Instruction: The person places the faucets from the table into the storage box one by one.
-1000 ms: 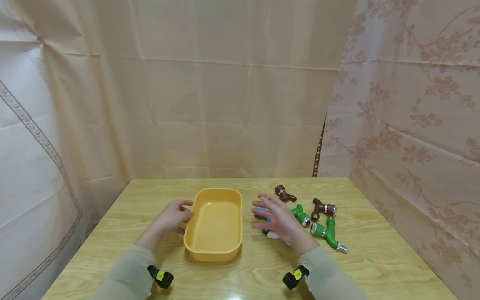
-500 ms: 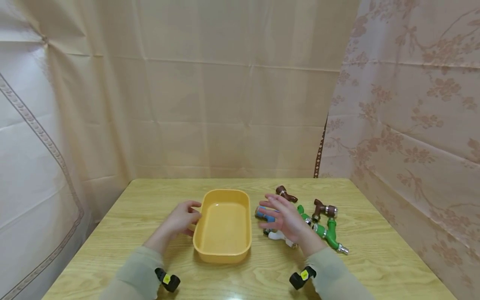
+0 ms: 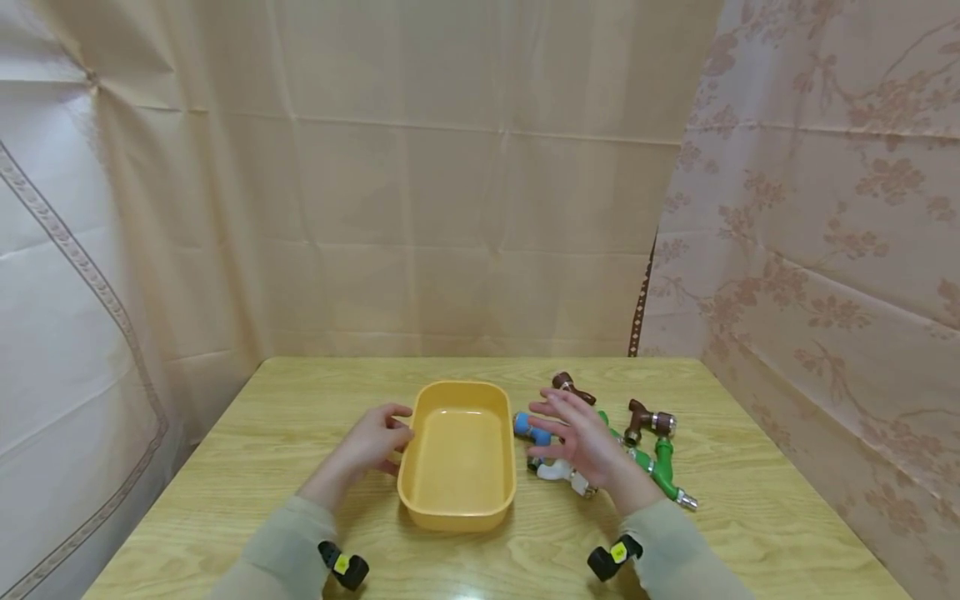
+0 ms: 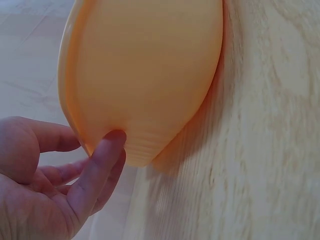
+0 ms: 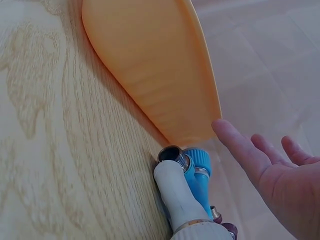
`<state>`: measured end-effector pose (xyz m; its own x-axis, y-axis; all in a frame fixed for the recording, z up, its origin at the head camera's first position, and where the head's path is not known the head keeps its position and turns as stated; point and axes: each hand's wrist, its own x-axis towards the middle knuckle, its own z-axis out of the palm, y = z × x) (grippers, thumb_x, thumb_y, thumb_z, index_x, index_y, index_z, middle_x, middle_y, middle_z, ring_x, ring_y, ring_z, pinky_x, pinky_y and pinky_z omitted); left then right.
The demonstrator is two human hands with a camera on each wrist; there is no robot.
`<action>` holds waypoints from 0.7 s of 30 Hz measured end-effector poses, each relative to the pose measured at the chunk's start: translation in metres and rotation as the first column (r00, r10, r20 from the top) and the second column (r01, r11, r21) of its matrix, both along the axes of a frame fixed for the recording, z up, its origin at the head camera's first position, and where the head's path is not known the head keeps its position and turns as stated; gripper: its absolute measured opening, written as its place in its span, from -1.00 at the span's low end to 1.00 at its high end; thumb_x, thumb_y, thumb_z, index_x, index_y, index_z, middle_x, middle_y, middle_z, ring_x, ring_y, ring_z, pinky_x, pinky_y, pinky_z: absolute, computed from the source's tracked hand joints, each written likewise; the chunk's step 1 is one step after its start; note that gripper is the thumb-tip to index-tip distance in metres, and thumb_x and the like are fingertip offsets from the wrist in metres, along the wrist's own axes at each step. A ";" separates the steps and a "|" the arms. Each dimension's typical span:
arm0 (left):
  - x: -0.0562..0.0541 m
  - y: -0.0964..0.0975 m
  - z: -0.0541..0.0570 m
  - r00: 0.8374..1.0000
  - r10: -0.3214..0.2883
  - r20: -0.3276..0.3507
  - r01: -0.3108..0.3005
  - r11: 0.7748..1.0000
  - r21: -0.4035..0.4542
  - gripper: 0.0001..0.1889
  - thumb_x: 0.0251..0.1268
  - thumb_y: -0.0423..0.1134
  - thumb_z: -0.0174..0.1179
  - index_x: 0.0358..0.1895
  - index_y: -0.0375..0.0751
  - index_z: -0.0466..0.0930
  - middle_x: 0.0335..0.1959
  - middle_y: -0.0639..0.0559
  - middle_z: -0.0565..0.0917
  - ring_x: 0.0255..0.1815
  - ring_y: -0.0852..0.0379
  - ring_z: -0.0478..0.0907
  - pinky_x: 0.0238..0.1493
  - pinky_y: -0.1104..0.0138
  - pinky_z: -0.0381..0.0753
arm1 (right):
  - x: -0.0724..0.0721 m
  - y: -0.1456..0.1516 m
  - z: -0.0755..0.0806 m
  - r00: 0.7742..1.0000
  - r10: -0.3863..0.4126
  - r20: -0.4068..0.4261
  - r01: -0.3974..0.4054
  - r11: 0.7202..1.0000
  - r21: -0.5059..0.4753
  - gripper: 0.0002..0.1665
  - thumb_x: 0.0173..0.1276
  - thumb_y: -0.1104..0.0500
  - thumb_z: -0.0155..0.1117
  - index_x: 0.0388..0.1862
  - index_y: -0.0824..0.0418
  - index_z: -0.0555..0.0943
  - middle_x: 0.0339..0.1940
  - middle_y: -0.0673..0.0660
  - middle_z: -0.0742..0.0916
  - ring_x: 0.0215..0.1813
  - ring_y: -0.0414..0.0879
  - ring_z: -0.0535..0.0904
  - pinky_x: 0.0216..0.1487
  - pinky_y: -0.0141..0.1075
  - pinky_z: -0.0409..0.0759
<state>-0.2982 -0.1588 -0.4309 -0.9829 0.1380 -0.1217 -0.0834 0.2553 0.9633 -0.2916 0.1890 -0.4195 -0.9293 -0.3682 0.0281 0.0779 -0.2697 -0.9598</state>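
A yellow plastic basin stands on the table in front of me with nothing in it. My left hand touches the basin's left side. In the left wrist view one fingertip presses the outer wall, and another finger meets the rim. To the right, my right hand is spread with straight fingers, holding nothing. Under and beside it lie a blue tap and a white tap. A green tap is partly hidden behind that hand. In the right wrist view the white and blue taps lie close to the basin's end.
Farther right on the wooden table lie another green tap and a brown tap. One more brown tap is near the back. Beige curtain hangs behind the table, and a floral cloth on the right.
The basin has slid right across the table with my left hand against it, closer to the taps. My right hand has shifted slightly right, showing more of the white tap.
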 end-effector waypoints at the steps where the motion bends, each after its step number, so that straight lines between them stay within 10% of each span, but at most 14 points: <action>1: 0.001 0.000 0.000 1.000 0.001 0.002 -0.001 1.000 0.004 -0.50 0.37 -0.45 0.15 0.37 -0.39 0.39 -0.11 -0.23 0.55 -0.26 -0.06 0.60 -0.45 0.07 0.76 | 0.000 0.000 0.000 1.000 -0.002 0.000 0.002 1.000 -0.003 -0.26 0.65 -0.08 0.02 0.57 0.29 0.11 0.46 0.40 0.37 0.52 0.38 0.20 0.22 0.31 0.48; 11: 0.007 0.001 0.002 1.000 -0.004 0.001 0.004 1.000 0.012 -0.55 0.33 -0.42 0.16 0.28 -0.41 0.42 -0.13 -0.22 0.53 -0.27 -0.06 0.60 -0.51 0.07 0.75 | 0.003 0.005 0.006 0.999 -0.035 -0.016 0.036 0.999 0.020 -0.25 0.64 -0.10 0.04 0.58 0.27 0.11 0.43 0.31 0.44 0.48 0.28 0.32 0.19 0.25 0.54; 21: 0.005 0.001 0.002 1.000 0.004 0.018 -0.004 1.000 0.012 -0.54 0.33 -0.40 0.17 0.28 -0.39 0.42 -0.10 -0.22 0.54 -0.25 -0.07 0.60 -0.51 0.06 0.74 | 0.005 0.013 0.023 0.979 -0.070 -0.193 0.122 0.956 0.268 -0.28 0.61 -0.06 0.12 0.52 0.31 0.21 0.44 0.36 0.41 0.43 0.26 0.36 0.15 0.13 0.63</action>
<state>-0.2932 -0.1582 -0.4292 -0.9811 0.1360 -0.1377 -0.1017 0.2432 0.9646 -0.2869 0.2019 -0.3967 -0.9496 -0.2947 0.1071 -0.1156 0.0115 -0.9932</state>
